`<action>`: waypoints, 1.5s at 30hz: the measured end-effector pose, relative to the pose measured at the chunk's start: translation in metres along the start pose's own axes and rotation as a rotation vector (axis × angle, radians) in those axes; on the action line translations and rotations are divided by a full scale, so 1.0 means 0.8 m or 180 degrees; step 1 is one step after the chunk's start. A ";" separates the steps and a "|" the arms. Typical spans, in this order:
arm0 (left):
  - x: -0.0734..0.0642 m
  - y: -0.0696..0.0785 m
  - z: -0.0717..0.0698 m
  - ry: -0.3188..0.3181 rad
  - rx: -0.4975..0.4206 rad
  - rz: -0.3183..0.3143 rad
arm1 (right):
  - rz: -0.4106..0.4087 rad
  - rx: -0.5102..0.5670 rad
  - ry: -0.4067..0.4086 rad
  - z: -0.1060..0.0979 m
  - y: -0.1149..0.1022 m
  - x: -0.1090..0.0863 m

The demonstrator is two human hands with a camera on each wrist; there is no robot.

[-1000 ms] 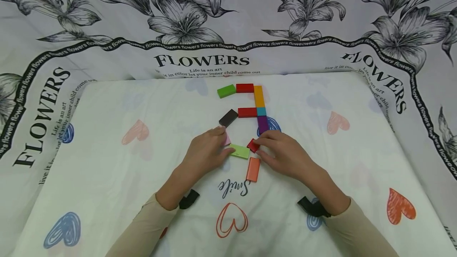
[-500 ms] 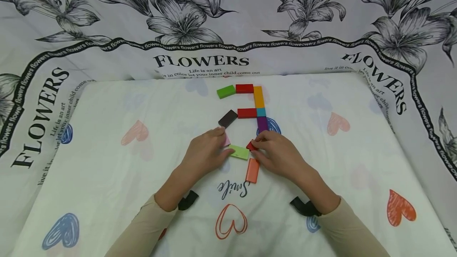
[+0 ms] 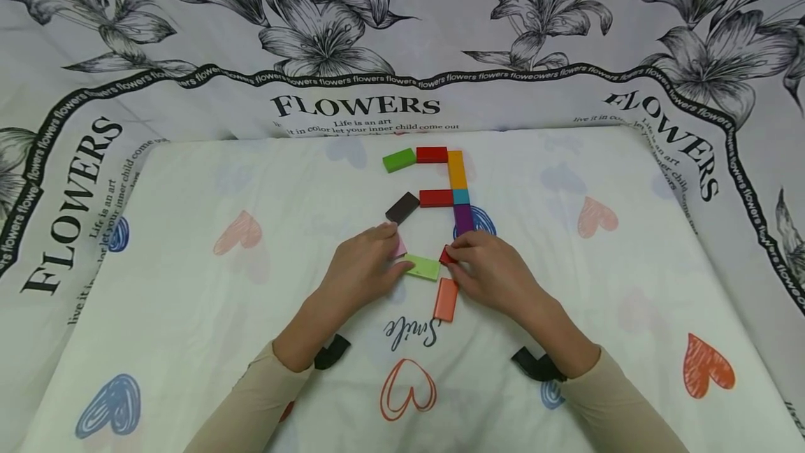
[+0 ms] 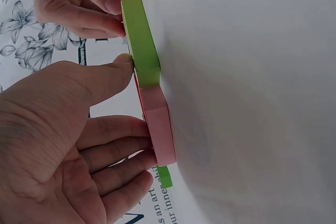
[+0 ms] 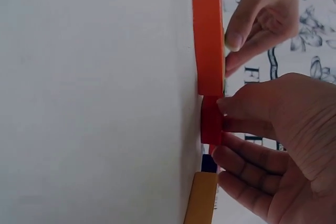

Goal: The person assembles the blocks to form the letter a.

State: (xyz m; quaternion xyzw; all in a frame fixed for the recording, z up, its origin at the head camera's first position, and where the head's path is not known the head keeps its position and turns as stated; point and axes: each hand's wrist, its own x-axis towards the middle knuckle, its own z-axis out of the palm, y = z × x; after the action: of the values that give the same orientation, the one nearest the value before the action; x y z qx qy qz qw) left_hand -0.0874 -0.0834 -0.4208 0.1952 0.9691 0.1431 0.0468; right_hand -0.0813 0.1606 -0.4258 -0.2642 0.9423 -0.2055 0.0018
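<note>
A small red block (image 3: pixel 445 256) is pinched between the thumb and fingers of my right hand (image 3: pixel 499 268), at the right end of a light green block (image 3: pixel 422 267). The right fingers partly cover it. In the right wrist view the red block (image 5: pixel 211 121) sits beside an orange block (image 5: pixel 208 40). My left hand (image 3: pixel 363 262) rests at the left of the light green block with its thumb touching that block. Its fairly straight fingers touch a pink block (image 4: pixel 159 127), mostly hidden in the head view.
Beyond the hands lie a dark brown block (image 3: pixel 402 208), two red blocks (image 3: pixel 436 198), a green block (image 3: pixel 399 160), a yellow-orange block (image 3: pixel 456 170), a blue block (image 3: pixel 461 196) and a purple block (image 3: pixel 463 218). A printed white cloth (image 3: pixel 189 341) covers the surface.
My right forearm has swung slightly left, and the right fingers now cover more of the red block, which has turned a little. The left hand has stayed in place.
</note>
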 end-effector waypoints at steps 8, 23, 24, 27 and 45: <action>0.000 0.000 0.000 0.0026 0.0027 -0.0008 | 0.0080 0.0053 0.0098 0.002 0.001 0.002; 0.004 0.001 -0.001 0.0019 0.0053 0.0033 | 0.0283 0.0196 0.0355 -0.008 0.017 -0.007; 0.004 0.001 -0.001 0.0019 0.0055 0.0030 | 0.0282 0.0180 0.0366 -0.008 0.018 -0.007; 0.004 0.001 -0.002 0.0024 0.0063 0.0019 | 0.0282 0.0159 0.0383 -0.008 0.021 -0.010; 0.001 0.000 -0.001 0.0016 0.0036 0.0016 | 0.0332 0.0059 0.0327 -0.004 0.028 -0.011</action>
State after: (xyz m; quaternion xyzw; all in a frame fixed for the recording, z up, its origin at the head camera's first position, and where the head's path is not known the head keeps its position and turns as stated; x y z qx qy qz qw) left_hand -0.0880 -0.0836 -0.4199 0.1976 0.9695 0.1382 0.0429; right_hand -0.0849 0.1838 -0.4326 -0.2038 0.9517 -0.2272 -0.0334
